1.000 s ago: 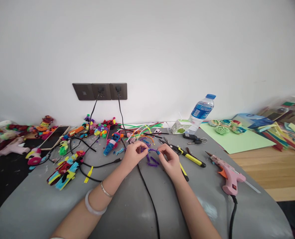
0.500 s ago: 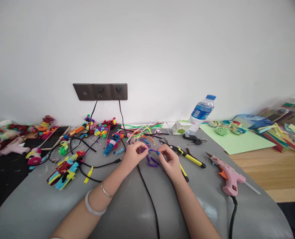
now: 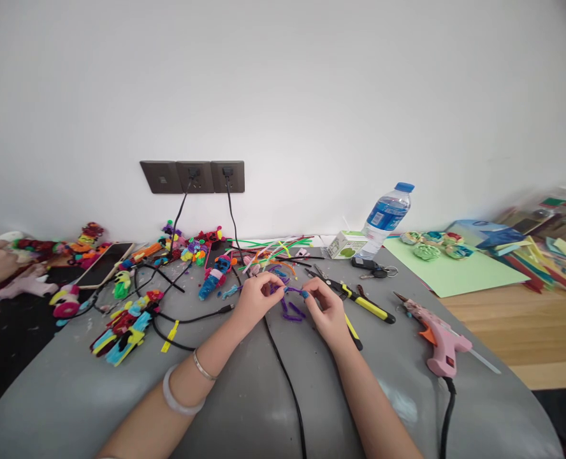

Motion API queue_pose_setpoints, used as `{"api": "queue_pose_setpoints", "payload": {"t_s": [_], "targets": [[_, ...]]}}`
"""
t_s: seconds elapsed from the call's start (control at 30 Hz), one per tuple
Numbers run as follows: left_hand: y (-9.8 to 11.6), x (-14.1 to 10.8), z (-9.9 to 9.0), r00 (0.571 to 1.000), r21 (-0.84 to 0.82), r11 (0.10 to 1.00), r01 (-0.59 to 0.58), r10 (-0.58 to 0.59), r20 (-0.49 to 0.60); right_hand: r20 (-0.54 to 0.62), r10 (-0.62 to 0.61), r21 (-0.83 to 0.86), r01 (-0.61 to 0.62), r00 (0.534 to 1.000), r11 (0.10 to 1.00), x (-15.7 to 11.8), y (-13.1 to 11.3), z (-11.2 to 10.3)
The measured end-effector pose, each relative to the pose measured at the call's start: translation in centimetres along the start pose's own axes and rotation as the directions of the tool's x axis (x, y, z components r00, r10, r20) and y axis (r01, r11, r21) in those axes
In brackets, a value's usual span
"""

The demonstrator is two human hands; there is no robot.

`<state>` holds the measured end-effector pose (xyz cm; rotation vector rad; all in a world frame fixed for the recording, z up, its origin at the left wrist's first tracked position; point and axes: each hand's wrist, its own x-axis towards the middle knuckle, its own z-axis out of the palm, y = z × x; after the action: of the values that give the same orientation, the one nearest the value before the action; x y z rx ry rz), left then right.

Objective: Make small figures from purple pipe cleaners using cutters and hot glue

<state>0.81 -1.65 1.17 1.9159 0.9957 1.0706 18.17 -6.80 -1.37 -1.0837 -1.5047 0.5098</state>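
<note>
Apparently, the left hand point(image 3: 255, 298) and the right hand point(image 3: 328, 310) had their fingers clamped on a purple strip point(image 3: 294, 289); purple pieces point(image 3: 292, 317) lay loose on the bench point(image 3: 245, 395), so work seemed unfinished.

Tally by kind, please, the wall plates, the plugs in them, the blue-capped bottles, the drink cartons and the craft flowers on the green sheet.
Wall plates: 3
Plugs: 2
Blue-capped bottle: 1
Drink carton: 1
Craft flowers: 5
Total: 12

Open tabletop point(image 3: 245, 408) nearer (cable point(image 3: 293, 390) crosses)
</note>
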Motion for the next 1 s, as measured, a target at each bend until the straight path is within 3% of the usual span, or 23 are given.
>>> {"api": "queue_pose_setpoints", "payload": {"t_s": [1.0], "targets": [[0.09, 0.00, -0.15, 1.000, 0.007, 1.000, -0.015, 0.015, -0.001, 0.019, -0.016, 0.007, 0.016, 1.000, 1.000, 0.03, 0.00, -0.07]]}}
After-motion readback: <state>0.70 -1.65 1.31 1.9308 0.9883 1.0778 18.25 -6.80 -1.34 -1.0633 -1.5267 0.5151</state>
